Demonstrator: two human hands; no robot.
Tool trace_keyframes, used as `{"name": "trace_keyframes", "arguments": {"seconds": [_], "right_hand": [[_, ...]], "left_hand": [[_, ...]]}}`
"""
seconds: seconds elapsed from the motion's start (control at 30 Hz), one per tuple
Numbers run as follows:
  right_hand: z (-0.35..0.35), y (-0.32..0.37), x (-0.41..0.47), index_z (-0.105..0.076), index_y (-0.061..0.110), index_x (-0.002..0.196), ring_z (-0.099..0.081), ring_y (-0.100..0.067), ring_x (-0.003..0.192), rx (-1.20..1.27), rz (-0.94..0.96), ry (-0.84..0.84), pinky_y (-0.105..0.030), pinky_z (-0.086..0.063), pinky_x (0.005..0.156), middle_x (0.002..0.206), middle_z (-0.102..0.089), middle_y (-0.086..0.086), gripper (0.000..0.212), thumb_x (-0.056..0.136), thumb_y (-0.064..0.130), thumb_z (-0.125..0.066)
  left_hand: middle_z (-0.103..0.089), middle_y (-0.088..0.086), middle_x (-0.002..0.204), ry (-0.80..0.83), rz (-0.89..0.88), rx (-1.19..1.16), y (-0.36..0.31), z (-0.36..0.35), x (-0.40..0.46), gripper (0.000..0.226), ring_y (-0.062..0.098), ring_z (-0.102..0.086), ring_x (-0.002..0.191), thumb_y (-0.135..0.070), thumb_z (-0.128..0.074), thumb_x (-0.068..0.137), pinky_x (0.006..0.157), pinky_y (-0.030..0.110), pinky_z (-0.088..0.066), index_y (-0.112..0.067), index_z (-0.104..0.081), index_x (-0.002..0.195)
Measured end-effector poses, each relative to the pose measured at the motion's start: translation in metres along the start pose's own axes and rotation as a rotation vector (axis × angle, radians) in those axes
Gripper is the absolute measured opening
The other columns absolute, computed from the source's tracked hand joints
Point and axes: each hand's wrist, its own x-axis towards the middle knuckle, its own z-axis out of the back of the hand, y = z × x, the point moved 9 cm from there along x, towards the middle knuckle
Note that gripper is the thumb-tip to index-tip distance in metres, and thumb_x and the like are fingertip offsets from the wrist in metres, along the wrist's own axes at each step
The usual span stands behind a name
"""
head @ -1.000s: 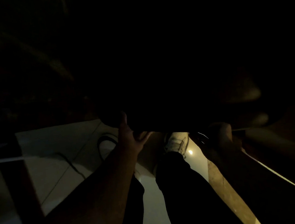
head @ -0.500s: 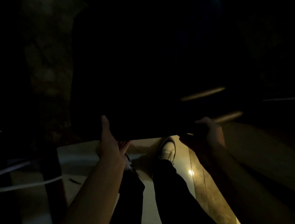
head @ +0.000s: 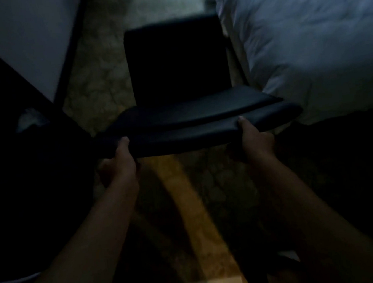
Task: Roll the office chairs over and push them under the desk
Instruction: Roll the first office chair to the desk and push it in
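A black padded office chair [head: 178,74] fills the middle of the dim head view, its seat beyond and its curved backrest top nearest me. My left hand [head: 118,162] grips the left end of the backrest top, thumb over the edge. My right hand [head: 254,140] grips the right end the same way. The chair's base and wheels are hidden under the seat. A pale desk top [head: 25,40] with a dark leg slants in at the upper left, to the left of the chair.
A large white bedcover or cushion [head: 307,40] presses close on the chair's right side. Patterned floor [head: 99,85] shows between chair and desk. A dark mass fills the left edge, and a lit strip of floor [head: 193,208] runs below my arms.
The view has swung from my legs and the floor to the chair. Both hands stay clamped on the backrest top, and the scene is brighter.
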Motion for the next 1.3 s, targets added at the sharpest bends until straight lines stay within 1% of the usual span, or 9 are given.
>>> {"name": "trace_keyframes", "arguments": {"seconds": [0.1,0.2,0.33,0.47,0.57,0.67,0.8,1.2,1.3], "right_hand": [[-0.032,0.073,0.025,-0.048,0.002,0.131,-0.064,-0.037,0.099,-0.058,0.067,0.02,-0.051,-0.057,0.083,0.119,-0.061,-0.018,0.073,0.078,0.047,-0.072],[-0.062,0.148,0.053,-0.046,0.001,0.133,-0.065,-0.038,0.094,-0.161,0.146,-0.006,-0.049,-0.06,0.069,0.119,-0.06,-0.019,0.08,0.077,0.052,-0.07],[-0.1,0.239,0.091,-0.048,-0.006,0.132,-0.057,-0.043,0.113,-0.456,0.25,-0.04,-0.048,-0.048,0.096,0.132,-0.055,-0.026,0.084,0.084,0.062,-0.054],[-0.157,0.362,0.136,-0.058,0.001,0.127,-0.055,-0.04,0.118,-0.734,0.338,-0.144,-0.043,-0.043,0.1,0.131,-0.056,-0.026,0.079,0.086,0.067,-0.044],[-0.203,0.463,0.153,-0.067,0.002,0.107,-0.059,-0.042,0.103,-1.041,0.745,-0.446,-0.043,-0.045,0.085,0.11,-0.064,-0.024,0.056,0.088,0.052,-0.048],[-0.266,0.502,0.177,-0.065,0.014,0.11,-0.055,-0.038,0.1,-1.273,1.106,-0.406,-0.042,-0.039,0.08,0.105,-0.062,-0.017,0.04,0.088,0.044,-0.051],[-0.29,0.515,0.228,-0.064,0.015,0.065,-0.062,-0.03,0.058,-1.127,1.169,-0.333,-0.029,-0.031,0.052,0.063,-0.065,-0.007,0.043,0.086,0.042,-0.039],[-0.384,0.619,0.36,-0.048,0.016,0.057,-0.054,-0.026,0.053,-1.07,1.154,-0.186,-0.028,-0.022,0.052,0.064,-0.061,-0.003,0.028,0.08,0.032,-0.049],[-0.406,0.647,0.404,-0.048,0.017,0.057,-0.034,-0.015,0.047,-1.094,1.167,-0.168,-0.025,-0.015,0.046,0.063,-0.059,-0.002,0.03,0.08,0.035,-0.045]], "left_hand": [[-0.038,0.022,0.149,0.019,-0.105,0.113,-0.083,-0.028,0.01,0.102,0.041,-0.042,0.132,-0.066,-0.063,0.077,0.111,0.05,-0.036,-0.002,-0.027,0.148],[-0.008,0.022,0.162,-0.054,-0.223,0.244,-0.176,-0.055,0.02,0.115,0.038,-0.009,0.149,-0.062,-0.066,0.079,0.122,0.045,-0.009,0.004,-0.005,0.152],[0.01,0.021,0.162,-0.144,-0.428,0.347,-0.275,-0.103,0.034,0.123,0.035,0.012,0.15,-0.062,-0.066,0.077,0.119,0.049,0.004,0.009,0.003,0.149],[0.012,0.023,0.162,-0.076,-0.475,0.39,-0.4,-0.187,0.073,0.121,0.035,0.015,0.15,-0.06,-0.068,0.076,0.119,0.052,0.003,0.003,0.002,0.152],[-0.005,0.021,0.163,-0.037,-0.684,0.614,-0.503,-0.259,0.09,0.099,0.033,0.003,0.151,-0.051,-0.065,0.082,0.119,0.056,-0.005,-0.009,-0.011,0.154],[-0.055,0.016,0.135,0.126,-0.876,0.882,-0.55,-0.332,0.106,0.051,0.035,-0.049,0.128,-0.042,-0.049,0.083,0.108,0.052,-0.031,-0.016,-0.057,0.126],[-0.071,0.019,0.09,0.068,-1.024,0.777,-0.571,-0.35,0.121,0.042,0.04,-0.064,0.082,-0.041,-0.037,0.08,0.065,0.036,-0.04,-0.012,-0.068,0.078],[-0.067,0.013,0.085,0.152,-0.825,0.952,-0.671,-0.48,0.209,0.041,0.033,-0.061,0.079,-0.045,-0.037,0.073,0.063,0.033,-0.037,-0.011,-0.054,0.06],[-0.069,0.014,0.089,0.129,-0.852,0.964,-0.701,-0.523,0.224,0.047,0.034,-0.062,0.081,-0.046,-0.031,0.068,0.062,0.033,-0.034,-0.008,-0.059,0.067]]}}
